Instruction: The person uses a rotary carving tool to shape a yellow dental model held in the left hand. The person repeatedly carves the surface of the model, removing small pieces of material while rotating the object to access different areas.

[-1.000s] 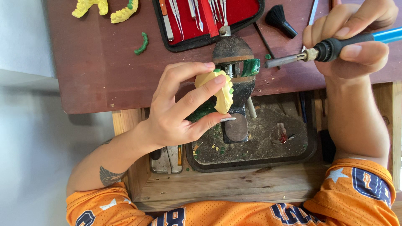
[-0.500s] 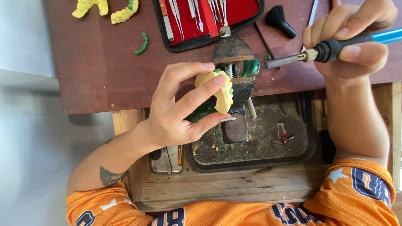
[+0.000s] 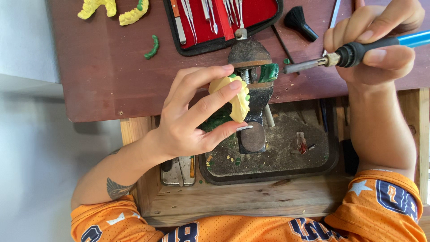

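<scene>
Head view, left hand (image 3: 188, 121) pinching yellow plaster dental cast (image 3: 238, 99) at centre frame, right hand (image 3: 376, 45) gripping blue-handled heated metal tool (image 3: 358, 53) upper right, above dark red table (image 3: 107, 76).

Single head cam, looking straight down, close over workbench (image 3: 103, 80) & wearer's chest; no 2nd view.

Three yellow dental casts are showing: two lying at the upper left of the frame (image 3: 96, 7) (image 3: 133, 13) and one (image 3: 240, 101) near the centre. One green wax strip (image 3: 152, 47) is lying below the upper-left pair. One black brush (image 3: 299, 21) is sitting at upper right. One red-lined instrument case (image 3: 224, 22) is lying open at top centre. One bench vise (image 3: 249, 89) is standing mid-frame.
</scene>
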